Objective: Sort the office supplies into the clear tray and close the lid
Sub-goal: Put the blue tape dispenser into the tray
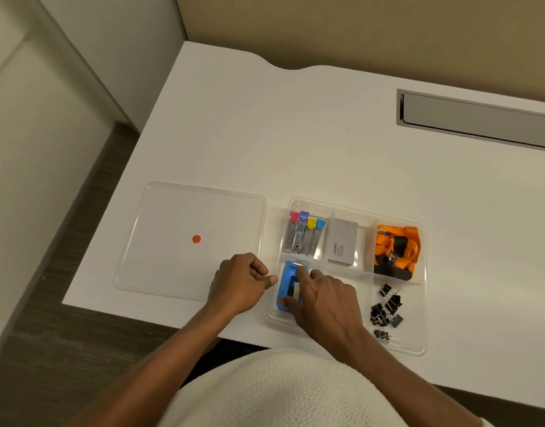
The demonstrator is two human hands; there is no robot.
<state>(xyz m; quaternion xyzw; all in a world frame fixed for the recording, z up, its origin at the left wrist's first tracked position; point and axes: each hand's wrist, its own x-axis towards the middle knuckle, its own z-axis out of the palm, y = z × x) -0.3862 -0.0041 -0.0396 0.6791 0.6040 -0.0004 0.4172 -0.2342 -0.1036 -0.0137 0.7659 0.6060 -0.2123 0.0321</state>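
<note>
My right hand [322, 298] pinches the blue tape dispenser [288, 288], fingers on both ends, in the clear tray [417, 343] compartment at 7 o'clock; it's rigid, light plastic. Left hand [238, 283] loosely curled, steadying the rim. Lid [172, 217] flat at 9 o'clock: thin, slippery, grab edges.

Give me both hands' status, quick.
Left hand: curled shut, holding nothing visible, beside the tray.
Right hand: gripping the blue tape dispenser in the tray's front-left compartment.
</note>
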